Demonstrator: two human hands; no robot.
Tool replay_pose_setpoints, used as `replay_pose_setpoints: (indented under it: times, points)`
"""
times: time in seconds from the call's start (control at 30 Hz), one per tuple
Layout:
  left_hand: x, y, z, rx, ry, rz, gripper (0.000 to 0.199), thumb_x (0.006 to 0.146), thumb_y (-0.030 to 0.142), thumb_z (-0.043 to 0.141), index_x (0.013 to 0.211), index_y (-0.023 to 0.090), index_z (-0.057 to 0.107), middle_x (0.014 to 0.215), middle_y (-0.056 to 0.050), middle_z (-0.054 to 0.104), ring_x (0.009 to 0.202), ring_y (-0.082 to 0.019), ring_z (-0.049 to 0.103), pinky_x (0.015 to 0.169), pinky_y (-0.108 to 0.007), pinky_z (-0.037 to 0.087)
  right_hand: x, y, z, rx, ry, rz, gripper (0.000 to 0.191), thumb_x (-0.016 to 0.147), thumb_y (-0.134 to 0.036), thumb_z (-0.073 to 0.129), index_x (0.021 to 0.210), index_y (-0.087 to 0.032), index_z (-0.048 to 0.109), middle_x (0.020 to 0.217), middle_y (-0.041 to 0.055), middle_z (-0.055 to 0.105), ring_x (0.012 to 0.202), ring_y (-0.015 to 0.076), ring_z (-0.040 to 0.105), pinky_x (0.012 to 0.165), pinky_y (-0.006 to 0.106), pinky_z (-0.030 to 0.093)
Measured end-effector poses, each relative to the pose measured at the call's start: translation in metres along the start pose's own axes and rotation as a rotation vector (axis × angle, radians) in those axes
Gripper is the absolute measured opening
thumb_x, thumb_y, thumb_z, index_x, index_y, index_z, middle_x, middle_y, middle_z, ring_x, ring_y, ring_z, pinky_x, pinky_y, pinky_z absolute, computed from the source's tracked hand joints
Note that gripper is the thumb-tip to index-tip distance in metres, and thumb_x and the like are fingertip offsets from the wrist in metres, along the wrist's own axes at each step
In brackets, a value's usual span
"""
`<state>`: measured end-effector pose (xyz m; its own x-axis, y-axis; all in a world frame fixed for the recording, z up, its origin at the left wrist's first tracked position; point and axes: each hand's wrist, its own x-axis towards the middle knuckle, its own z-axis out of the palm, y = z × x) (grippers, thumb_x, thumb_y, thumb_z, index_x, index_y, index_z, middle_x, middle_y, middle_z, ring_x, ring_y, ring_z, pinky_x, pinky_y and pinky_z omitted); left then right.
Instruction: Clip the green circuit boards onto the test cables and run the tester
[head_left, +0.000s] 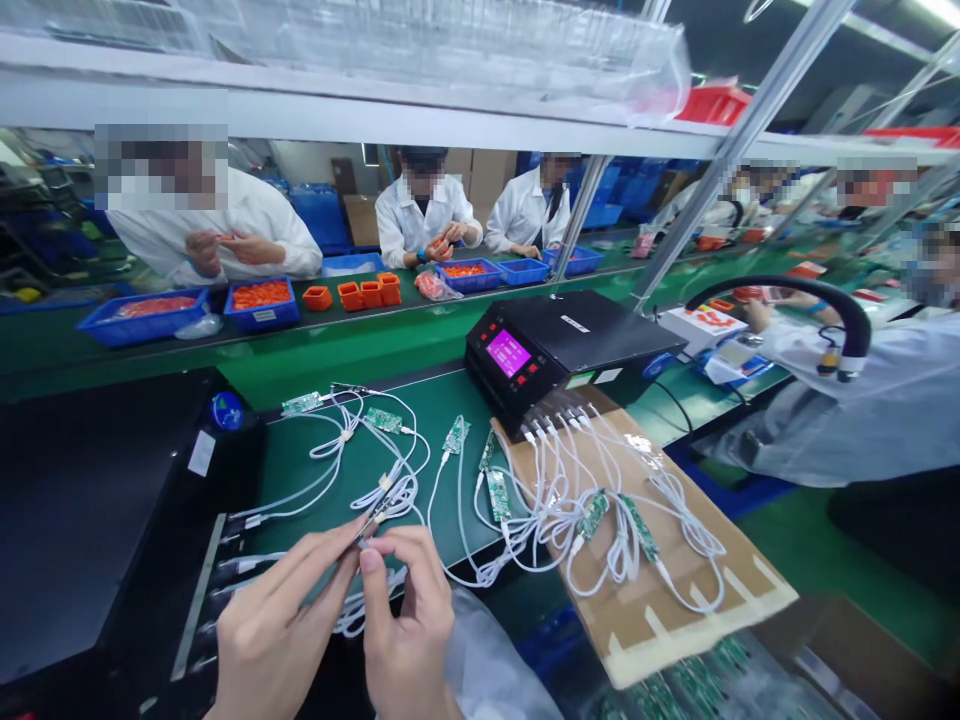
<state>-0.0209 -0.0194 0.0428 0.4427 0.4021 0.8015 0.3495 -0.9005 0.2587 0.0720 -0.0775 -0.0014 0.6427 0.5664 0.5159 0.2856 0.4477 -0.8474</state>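
Observation:
My left hand (281, 610) pinches a small circuit board (377, 508), seen nearly edge-on, between thumb and fingers. At the board's near end, my right hand (409, 620) is closed on the white plug of a cable (365, 544); whether the plug is fully seated is hidden by my fingers. Coiled white cables (401, 492) lie just beyond my hands. Several green circuit boards hang on cable ends around them, among them one board (385, 420) at the back, one upright board (455, 436) and one board (498, 496) further right.
A black test box (585, 340) with a lit purple screen stands ahead, cables plugged into its front. Another black box (97, 520) fills the left. Cardboard (675, 630) carries cables and boards. Across the line, co-workers in white coats sit behind blue bins (262, 312). A shelf (375, 118) crosses overhead.

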Motion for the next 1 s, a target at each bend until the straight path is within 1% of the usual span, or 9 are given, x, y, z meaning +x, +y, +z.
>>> replay_pose_setpoints:
  times: [0.17,0.33,0.53,0.6,0.73,0.83,0.9,0.93,1.0]
  points:
    - [-0.005,-0.002,0.002,0.003,-0.013,0.042,0.029,0.089,-0.003,0.069,0.114,0.012,0.071,0.107,-0.008,0.078,0.096,-0.015,0.076,0.093,-0.021,0.061,-0.001,0.0,-0.001,-0.021,-0.001,0.028,0.014,0.099,-0.01,0.059,0.098,-0.022,0.067,0.092,0.0011,0.067,0.086,0.012,0.068,0.078,0.023,0.057]
    - [-0.007,0.001,0.004,-0.004,-0.009,0.005,0.029,0.09,-0.001,0.068,0.116,0.011,0.07,0.106,-0.01,0.078,0.096,-0.016,0.077,0.092,-0.023,0.062,-0.007,0.004,-0.001,0.028,-0.014,0.098,0.012,0.1,-0.013,0.06,0.1,-0.022,0.067,0.094,0.0019,0.066,0.088,0.0127,0.067,0.08,0.025,0.056]
    - [-0.008,-0.003,0.0,-0.016,-0.022,-0.028,0.029,0.091,0.0,0.067,0.118,0.012,0.071,0.104,-0.009,0.078,0.093,-0.016,0.076,0.089,-0.023,0.063,-0.012,0.004,0.009,0.1,-0.023,0.17,0.012,0.101,-0.013,0.059,0.102,-0.022,0.067,0.098,0.003,0.067,0.091,0.0144,0.069,0.082,0.029,0.059]
    - [-0.009,-0.005,-0.005,-0.05,-0.027,-0.077,0.029,0.092,0.001,0.067,0.118,0.014,0.071,0.103,-0.008,0.078,0.09,-0.014,0.076,0.086,-0.021,0.063,-0.009,0.004,0.009,0.091,-0.063,0.104,0.015,0.099,-0.01,0.06,0.104,-0.022,0.068,0.098,0.0031,0.068,0.093,0.0149,0.069,0.083,0.029,0.059]
    - [-0.013,-0.01,-0.02,-0.145,-0.027,-0.231,0.029,0.09,0.001,0.068,0.111,0.02,0.075,0.101,-0.002,0.079,0.088,-0.012,0.076,0.083,-0.02,0.063,0.008,0.012,-0.001,0.043,-0.223,-0.197,0.029,0.096,-0.005,0.061,0.117,-0.024,0.07,0.101,0.0045,0.071,0.098,0.0175,0.069,0.087,0.034,0.059]
    - [-0.018,-0.014,-0.029,-0.201,0.007,-0.362,0.03,0.09,0.002,0.069,0.109,0.023,0.077,0.101,0.0,0.079,0.086,-0.013,0.076,0.077,-0.021,0.065,0.027,0.022,-0.009,-0.123,-0.274,-0.317,0.04,0.097,-0.008,0.062,0.133,-0.024,0.064,0.119,0.0103,0.068,0.116,0.0234,0.065,0.1,0.045,0.056]
    - [-0.023,-0.016,-0.032,-0.232,0.025,-0.429,0.03,0.091,0.003,0.068,0.11,0.024,0.078,0.101,0.0,0.079,0.084,-0.014,0.077,0.073,-0.022,0.066,0.039,0.028,-0.01,-0.212,-0.376,-0.36,0.045,0.097,-0.01,0.063,0.139,-0.025,0.06,0.129,0.0121,0.066,0.127,0.0261,0.06,0.105,0.049,0.053]
    - [-0.025,-0.017,-0.032,-0.239,0.028,-0.437,0.03,0.091,0.003,0.067,0.11,0.024,0.077,0.101,0.0,0.079,0.084,-0.014,0.077,0.073,-0.022,0.066,0.043,0.03,-0.009,-0.225,-0.448,-0.385,0.045,0.098,-0.009,0.063,0.139,-0.026,0.06,0.128,0.0111,0.068,0.129,0.026,0.059,0.105,0.049,0.053]
    - [-0.03,-0.019,-0.035,-0.203,0.022,-0.399,0.031,0.091,0.002,0.068,0.111,0.024,0.077,0.103,-0.001,0.079,0.088,-0.015,0.077,0.077,-0.024,0.066,0.05,0.033,-0.004,-0.225,-0.57,-0.441,0.038,0.099,-0.008,0.058,0.132,-0.026,0.063,0.115,0.0075,0.073,0.121,0.0243,0.063,0.101,0.047,0.054]
